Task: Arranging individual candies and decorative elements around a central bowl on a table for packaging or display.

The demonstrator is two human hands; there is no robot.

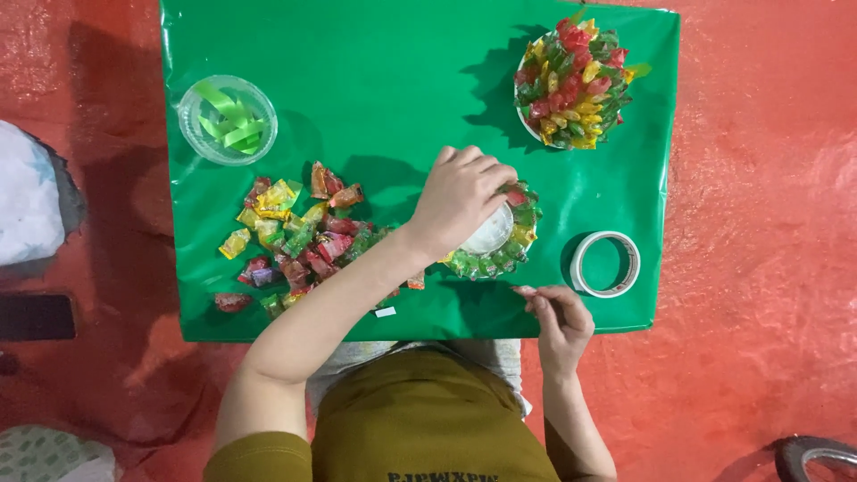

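My left hand (pixel 457 198) rests on top of a white round form (pixel 493 234) ringed with green, yellow and red wrapped candies (pixel 486 263), gripping its upper edge. My right hand (pixel 561 319) hovers at the near edge of the green sheet (pixel 402 71), fingers loosely curled, and I cannot tell if it holds anything. A pile of loose wrapped candies (pixel 295 234) lies to the left of my left arm. A finished candy-covered dome (pixel 576 82) stands at the far right.
A roll of clear tape (pixel 605 263) lies just right of the ringed form. A clear plastic cup with green ribbon strips (pixel 228 119) stands at the far left. The red floor (pixel 768 223) surrounds the sheet; a white bag (pixel 27 201) and a dark phone (pixel 36 317) lie left.
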